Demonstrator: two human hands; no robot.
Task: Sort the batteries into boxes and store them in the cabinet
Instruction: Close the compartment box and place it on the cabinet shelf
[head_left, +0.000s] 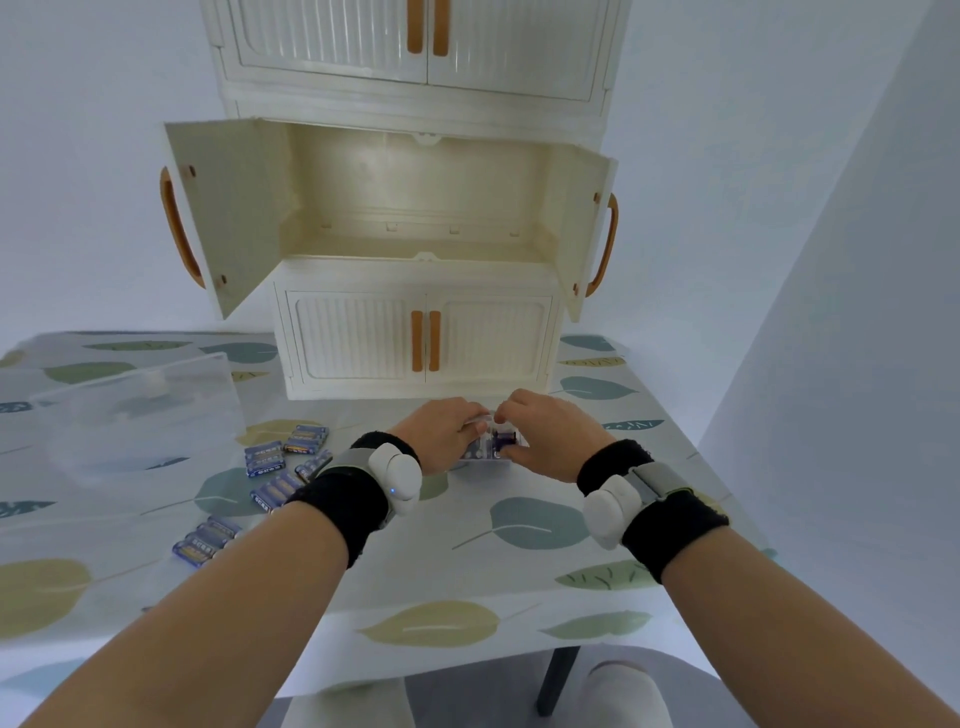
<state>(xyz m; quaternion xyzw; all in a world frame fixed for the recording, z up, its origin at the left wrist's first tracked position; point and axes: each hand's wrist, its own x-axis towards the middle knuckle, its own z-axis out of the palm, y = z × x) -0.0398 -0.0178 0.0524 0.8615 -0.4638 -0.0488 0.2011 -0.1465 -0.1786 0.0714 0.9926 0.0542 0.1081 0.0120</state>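
Small clear plastic box (488, 441) sits at the centre of the desk (519, 587), just in front of the cabinet's closed lower doors. Through its see-through walls you can make out batteries, pale ends at the left and something dark purple at the right. Left hand (447, 431) grips its 9 o'clock side, fingers curled over the top edge. Right hand (540, 436) clasps the 3 o'clock side, thumb underneath, fingers (506, 413) pinching at the lid. Both wrists wear black bands with white sensor pods.

Out at 9 o'clock from the box, blue shrink-wrapped battery packs (270, 457) lie scattered across the leaf-print cloth, one more down at 8 o'clock. Further left, a large clear bin (140, 410). At 12 o'clock, the cream cabinet (421, 208), middle compartment doors swung wide.
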